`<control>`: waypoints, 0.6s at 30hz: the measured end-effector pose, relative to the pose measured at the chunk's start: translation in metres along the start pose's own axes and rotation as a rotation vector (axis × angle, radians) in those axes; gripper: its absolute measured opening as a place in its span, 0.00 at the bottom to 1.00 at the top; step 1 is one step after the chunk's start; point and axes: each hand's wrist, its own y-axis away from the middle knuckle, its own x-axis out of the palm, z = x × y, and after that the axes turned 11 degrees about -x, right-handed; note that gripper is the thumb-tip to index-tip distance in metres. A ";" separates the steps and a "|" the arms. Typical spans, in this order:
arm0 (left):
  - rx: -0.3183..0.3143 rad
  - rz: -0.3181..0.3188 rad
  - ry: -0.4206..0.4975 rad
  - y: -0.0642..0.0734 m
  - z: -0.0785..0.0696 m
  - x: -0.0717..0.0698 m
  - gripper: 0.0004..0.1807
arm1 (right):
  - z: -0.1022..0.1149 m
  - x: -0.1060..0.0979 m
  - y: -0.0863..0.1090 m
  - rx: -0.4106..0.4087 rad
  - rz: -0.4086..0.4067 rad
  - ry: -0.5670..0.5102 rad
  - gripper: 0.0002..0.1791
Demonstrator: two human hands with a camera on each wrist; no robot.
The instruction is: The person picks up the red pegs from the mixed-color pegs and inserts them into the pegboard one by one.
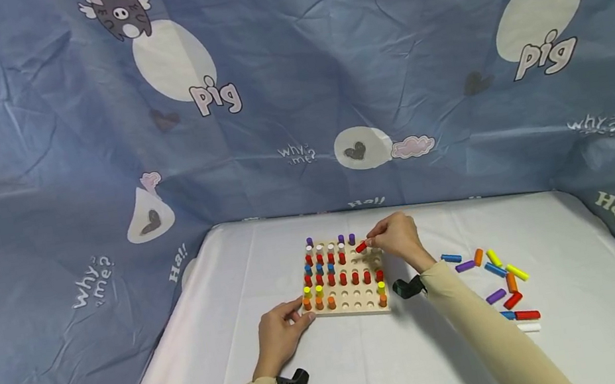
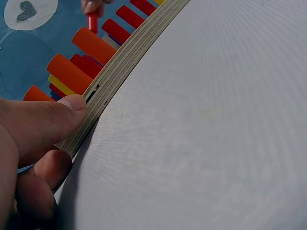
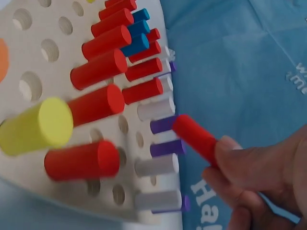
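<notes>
A wooden pegboard (image 1: 356, 311) lies on the table, with upright pegs of several colours in rows of round holes. My left hand (image 1: 283, 333) grips its near left corner, the thumb (image 2: 72, 105) against the front edge. Between the thumb and fingers of my right hand (image 1: 398, 237) is a red peg (image 3: 195, 137), tilted and held above the far right part of the board. Purple pegs (image 3: 165, 148) and white pegs (image 3: 158, 165) stand close to that held peg. A row of red pegs (image 1: 355, 278) crosses the board's middle. Bare holes show on the right half.
Loose pegs lie scattered right of the board, among them a blue peg (image 1: 451, 258), a yellow peg (image 1: 517, 271), a red peg (image 1: 527, 315) and a white peg (image 1: 529, 327). A blue printed curtain (image 1: 279, 89) hangs behind the white-covered table (image 1: 384, 368).
</notes>
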 end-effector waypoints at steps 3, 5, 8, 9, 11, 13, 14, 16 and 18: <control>0.002 -0.002 -0.001 0.000 0.000 0.000 0.23 | 0.004 0.006 -0.001 0.019 0.017 0.035 0.03; 0.003 0.000 -0.001 0.000 0.000 0.000 0.23 | 0.005 0.009 -0.002 0.034 0.031 0.058 0.04; 0.003 0.003 -0.002 0.000 0.000 0.000 0.23 | 0.007 0.015 -0.002 0.056 0.047 0.091 0.06; 0.002 0.005 -0.002 0.000 0.000 0.000 0.23 | 0.007 0.017 -0.002 0.061 0.046 0.101 0.06; -0.002 0.007 -0.002 0.001 0.000 0.000 0.23 | 0.008 0.021 -0.002 0.064 0.048 0.110 0.06; -0.004 0.005 -0.001 0.001 0.000 0.000 0.23 | 0.008 0.024 -0.001 0.064 0.040 0.118 0.06; -0.004 0.004 0.001 0.001 0.000 0.000 0.23 | 0.008 0.025 -0.001 0.062 0.037 0.118 0.06; -0.006 0.003 0.003 0.001 0.001 0.000 0.23 | 0.010 0.028 0.000 0.055 0.034 0.123 0.07; -0.001 0.002 0.003 0.001 0.001 0.000 0.24 | 0.011 0.031 0.000 0.047 0.028 0.128 0.08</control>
